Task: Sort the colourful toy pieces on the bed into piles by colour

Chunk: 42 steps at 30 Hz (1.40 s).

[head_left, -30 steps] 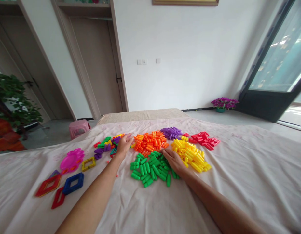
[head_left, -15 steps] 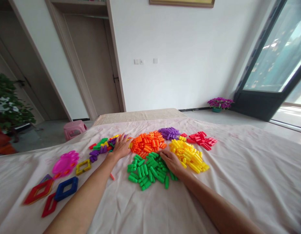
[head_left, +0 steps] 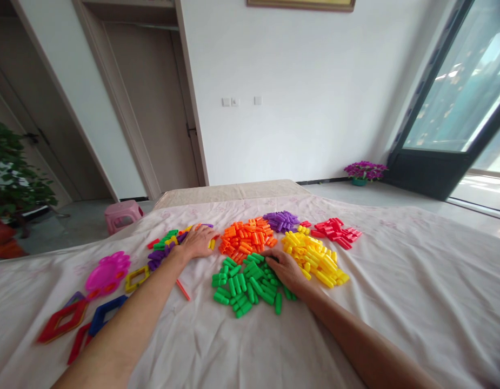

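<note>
From where I'm standing, both arms are bare as far up as I can see them. The left hand (head_left: 198, 241) has a rounded back and slim fingers, and it meets a narrow wrist (head_left: 182, 254). The left forearm (head_left: 132, 319) is smooth and widens evenly away from it. The right hand (head_left: 285, 266) looks much the same, slender, running into a long right forearm (head_left: 355, 332) that thickens gradually. The fingernails are too small and blurred to make out, I'd say.

"Where's the light from?"
"Daylight, through the glass door (head_left: 444, 102) beyond the table's (head_left: 233, 192) right edge; soft shadows crease the cloth (head_left: 395, 281)."
"And sharpness?"
"Middling; the picture's borders look stretched and smeared."
</note>
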Available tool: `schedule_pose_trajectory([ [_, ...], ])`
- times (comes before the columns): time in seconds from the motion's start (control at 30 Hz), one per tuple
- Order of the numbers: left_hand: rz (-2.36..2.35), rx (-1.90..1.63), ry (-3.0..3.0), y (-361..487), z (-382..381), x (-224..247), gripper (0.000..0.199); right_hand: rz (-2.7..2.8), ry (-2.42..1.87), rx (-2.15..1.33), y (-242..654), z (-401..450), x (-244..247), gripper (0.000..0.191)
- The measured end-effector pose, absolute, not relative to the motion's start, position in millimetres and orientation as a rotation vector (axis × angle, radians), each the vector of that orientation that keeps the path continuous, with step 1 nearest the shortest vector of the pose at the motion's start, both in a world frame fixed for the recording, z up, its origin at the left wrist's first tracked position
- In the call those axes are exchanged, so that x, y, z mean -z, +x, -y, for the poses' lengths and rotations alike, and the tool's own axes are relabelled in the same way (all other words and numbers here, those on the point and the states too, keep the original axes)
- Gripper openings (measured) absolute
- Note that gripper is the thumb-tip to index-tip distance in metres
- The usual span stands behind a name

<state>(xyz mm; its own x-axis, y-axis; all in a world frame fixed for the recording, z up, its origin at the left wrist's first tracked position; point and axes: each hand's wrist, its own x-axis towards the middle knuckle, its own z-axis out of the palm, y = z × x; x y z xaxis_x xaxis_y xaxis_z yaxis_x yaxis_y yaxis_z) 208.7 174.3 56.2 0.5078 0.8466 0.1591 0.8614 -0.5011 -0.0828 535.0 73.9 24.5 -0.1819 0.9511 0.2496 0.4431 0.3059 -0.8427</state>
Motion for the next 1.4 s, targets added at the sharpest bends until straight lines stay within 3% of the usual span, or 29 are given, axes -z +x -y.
schedule_pose_trajectory([
  [0.33,1.237,0.138,-2.653,145.2,-133.2,-55.6,0.056,1.782,-1.262,-0.799,536.0,-75.0,-23.7,0.032],
  [0.53,1.557,0.235,-2.635,120.0,-120.8,-62.0,0.043,1.803,-1.249,-0.781,536.1,-75.7,-24.0,0.033],
  [0.7,1.848,0.485,-2.369,138.6,-117.7,-61.9,0.026,1.802,-1.265,-0.765,536.4,-77.3,-22.1,0.033],
  [0.93,1.872,0.417,-2.247,179.1,-131.1,-54.7,0.038,1.8,-1.257,-0.796,536.3,-76.2,-23.5,0.034],
  [1.03,1.902,0.428,-2.289,188.2,-137.3,-51.5,0.032,1.804,-1.255,-0.788,536.5,-75.7,-24.1,0.035],
  [1.2,1.965,0.597,-2.334,196.8,-135.2,-44.1,0.023,1.802,-1.258,-0.783,536.8,-75.9,-23.3,0.035],
  [1.4,2.206,1.012,-2.318,190.6,-144.6,-39.2,0.029,1.799,-1.274,-0.776,536.3,-76.6,-23.1,0.032],
])
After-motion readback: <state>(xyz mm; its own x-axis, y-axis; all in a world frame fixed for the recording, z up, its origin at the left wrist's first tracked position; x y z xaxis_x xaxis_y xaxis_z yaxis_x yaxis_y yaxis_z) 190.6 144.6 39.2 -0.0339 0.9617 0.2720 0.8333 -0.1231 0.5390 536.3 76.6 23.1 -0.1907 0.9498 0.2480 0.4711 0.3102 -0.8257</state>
